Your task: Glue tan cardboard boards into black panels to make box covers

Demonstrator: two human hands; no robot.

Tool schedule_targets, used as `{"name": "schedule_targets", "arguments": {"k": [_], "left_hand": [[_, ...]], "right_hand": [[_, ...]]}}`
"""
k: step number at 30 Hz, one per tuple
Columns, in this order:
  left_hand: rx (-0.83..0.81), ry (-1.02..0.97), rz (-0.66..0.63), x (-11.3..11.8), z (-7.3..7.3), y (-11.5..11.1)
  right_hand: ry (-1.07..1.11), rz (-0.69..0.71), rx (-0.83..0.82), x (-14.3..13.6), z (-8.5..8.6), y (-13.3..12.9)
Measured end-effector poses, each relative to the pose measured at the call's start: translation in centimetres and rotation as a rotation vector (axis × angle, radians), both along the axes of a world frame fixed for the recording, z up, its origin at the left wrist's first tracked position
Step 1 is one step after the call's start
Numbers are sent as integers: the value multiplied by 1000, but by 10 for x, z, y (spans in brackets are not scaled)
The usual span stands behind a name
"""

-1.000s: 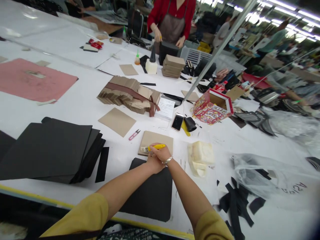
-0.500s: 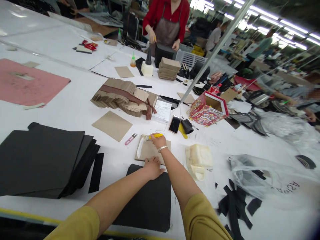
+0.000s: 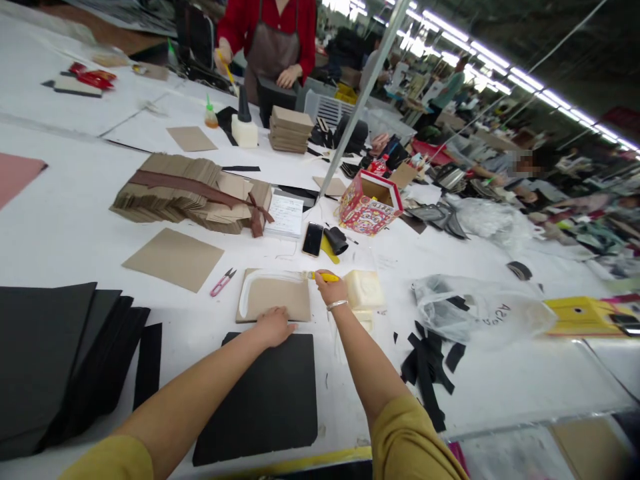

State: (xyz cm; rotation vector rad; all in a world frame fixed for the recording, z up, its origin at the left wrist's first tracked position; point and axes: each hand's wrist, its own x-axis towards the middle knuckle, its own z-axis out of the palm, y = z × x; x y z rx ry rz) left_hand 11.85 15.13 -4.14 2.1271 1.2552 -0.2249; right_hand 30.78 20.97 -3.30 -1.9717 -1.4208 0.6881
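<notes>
My right hand (image 3: 331, 288) grips a yellow-handled brush (image 3: 320, 276), its tip at the top right part of a tan board (image 3: 280, 297). A white glue band (image 3: 246, 293) runs down the board's left side and along its top edge. My left hand (image 3: 274, 327) lies on the board's lower edge, fingers spread, holding nothing. Below it is a black sheet (image 3: 265, 400). A cream plastic container (image 3: 365, 289) stands just right of my right hand. Pink thread snips (image 3: 223, 283) lie left of the board.
Black sheets (image 3: 40, 360) are stacked at left; tied tan boards (image 3: 175, 190), a phone (image 3: 313, 239) and a red patterned box (image 3: 369, 203) sit behind. Black scraps (image 3: 427, 367) and a plastic bag (image 3: 465, 310) lie right. Across the table stands a person in red (image 3: 300, 33).
The brush in my right hand has moved along the board's top edge to the right, and the white band now extends there. The camera view has shifted right.
</notes>
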Motion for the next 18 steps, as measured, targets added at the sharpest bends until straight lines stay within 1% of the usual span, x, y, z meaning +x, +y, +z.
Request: {"name": "schedule_targets", "arguments": {"k": [3,7,10,12,14,18], "left_hand": [[50,38,-49,0,-2,3],[92,82,-67,1,-2,10],[135,110,-66,4,-4,16],[164,113,-79,6,-6,20],[200,113,-91,7,-8,22],[254,123,-119,6,-9,27]], "right_hand": [[22,11,4,-9,-4,-25],[24,-2,-25,-9,-8,-78],[61,-3,-31,-7,-6,-112],[113,-28,-20,-5,-2,-126],[179,-76,0,-3,4,-132],[299,-210,75,8,23,-139]]}}
